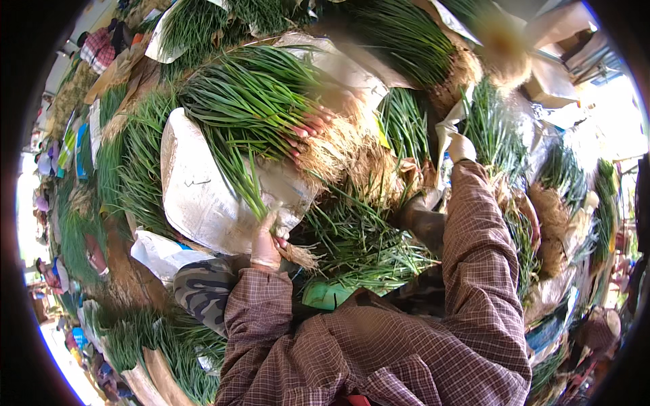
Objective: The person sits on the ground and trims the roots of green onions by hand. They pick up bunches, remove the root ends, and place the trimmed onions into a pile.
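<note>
My left hand (266, 245), in a pale glove, is closed around a few green onions (248, 186). Their leaves point up and away, and their straw-coloured roots (298, 256) hang out on the right of the fist. Just beyond lies a large pile of green onions (250, 95) with pinkish stems and a thick mat of roots (332, 145), on a white sack (196, 183). My right hand (462, 147), in a white glove, reaches far forward at the edge of a pale sheet (450, 124), beside upright green onions (404, 122). Its fingers are hard to make out.
Loose green leaves (365, 233) litter the ground between my knees, by a light green plastic piece (327, 295). A dark boot (421, 218) stands near the right forearm. More onion bundles (399, 40) surround me. People (98, 51) sit at the far left.
</note>
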The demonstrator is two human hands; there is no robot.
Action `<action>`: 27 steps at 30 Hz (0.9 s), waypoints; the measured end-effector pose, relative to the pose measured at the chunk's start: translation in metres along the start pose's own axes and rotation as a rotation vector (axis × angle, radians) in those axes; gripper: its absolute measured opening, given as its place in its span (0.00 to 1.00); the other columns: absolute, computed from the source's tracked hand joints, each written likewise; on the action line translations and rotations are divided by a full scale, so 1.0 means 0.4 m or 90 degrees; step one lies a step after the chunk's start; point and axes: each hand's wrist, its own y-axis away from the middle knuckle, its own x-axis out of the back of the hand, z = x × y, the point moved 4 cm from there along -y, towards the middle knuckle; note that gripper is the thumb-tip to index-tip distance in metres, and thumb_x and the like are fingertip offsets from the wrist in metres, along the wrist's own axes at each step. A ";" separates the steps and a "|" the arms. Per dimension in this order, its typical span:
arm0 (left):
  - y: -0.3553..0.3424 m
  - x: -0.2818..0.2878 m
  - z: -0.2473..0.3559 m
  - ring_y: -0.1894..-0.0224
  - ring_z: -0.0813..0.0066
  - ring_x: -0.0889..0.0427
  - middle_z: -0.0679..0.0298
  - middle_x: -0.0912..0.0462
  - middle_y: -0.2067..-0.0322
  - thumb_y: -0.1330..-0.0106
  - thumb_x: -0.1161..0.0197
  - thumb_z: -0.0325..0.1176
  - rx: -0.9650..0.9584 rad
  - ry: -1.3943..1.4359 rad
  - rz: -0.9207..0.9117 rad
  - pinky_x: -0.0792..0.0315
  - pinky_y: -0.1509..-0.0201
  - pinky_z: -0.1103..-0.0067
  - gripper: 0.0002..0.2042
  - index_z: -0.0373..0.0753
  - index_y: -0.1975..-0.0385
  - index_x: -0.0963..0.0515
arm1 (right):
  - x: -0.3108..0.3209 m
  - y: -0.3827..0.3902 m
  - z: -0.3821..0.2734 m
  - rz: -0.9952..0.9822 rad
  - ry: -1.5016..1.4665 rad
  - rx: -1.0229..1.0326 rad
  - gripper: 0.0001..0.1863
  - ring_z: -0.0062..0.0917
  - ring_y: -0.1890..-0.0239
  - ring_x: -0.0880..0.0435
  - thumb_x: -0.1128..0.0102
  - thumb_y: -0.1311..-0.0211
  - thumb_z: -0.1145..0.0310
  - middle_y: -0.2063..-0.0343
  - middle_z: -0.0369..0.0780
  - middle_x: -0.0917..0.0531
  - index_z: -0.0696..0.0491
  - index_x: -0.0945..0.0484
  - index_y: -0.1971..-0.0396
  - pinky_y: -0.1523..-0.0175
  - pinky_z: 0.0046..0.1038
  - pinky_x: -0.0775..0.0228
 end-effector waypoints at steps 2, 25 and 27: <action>0.033 0.011 0.003 0.86 0.86 0.34 0.73 0.28 0.80 0.32 0.43 0.42 0.089 0.052 0.075 0.45 0.88 0.88 0.17 0.42 0.48 0.24 | -0.157 -0.070 0.052 -0.143 0.167 0.092 0.11 0.42 0.61 0.16 0.46 0.45 0.68 0.67 0.49 0.15 0.55 0.16 0.69 0.55 0.38 0.24; 0.115 -0.019 -0.014 0.95 0.80 0.33 0.65 0.23 0.86 0.37 0.37 0.36 -0.003 0.237 -0.019 0.41 0.93 0.81 0.10 0.35 0.73 0.20 | 0.223 -0.006 -0.691 -0.164 -0.417 0.340 0.21 0.31 0.48 0.23 0.57 0.32 0.71 0.47 0.46 0.26 0.58 0.39 0.40 0.42 0.30 0.30; 0.169 -0.017 0.026 0.94 0.78 0.35 0.65 0.27 0.89 0.38 0.36 0.36 0.027 0.249 -0.071 0.44 0.92 0.79 0.13 0.34 0.80 0.22 | 0.367 0.149 -0.916 -0.238 -0.560 0.416 0.23 0.31 0.47 0.23 0.57 0.31 0.71 0.45 0.46 0.26 0.59 0.40 0.38 0.41 0.30 0.31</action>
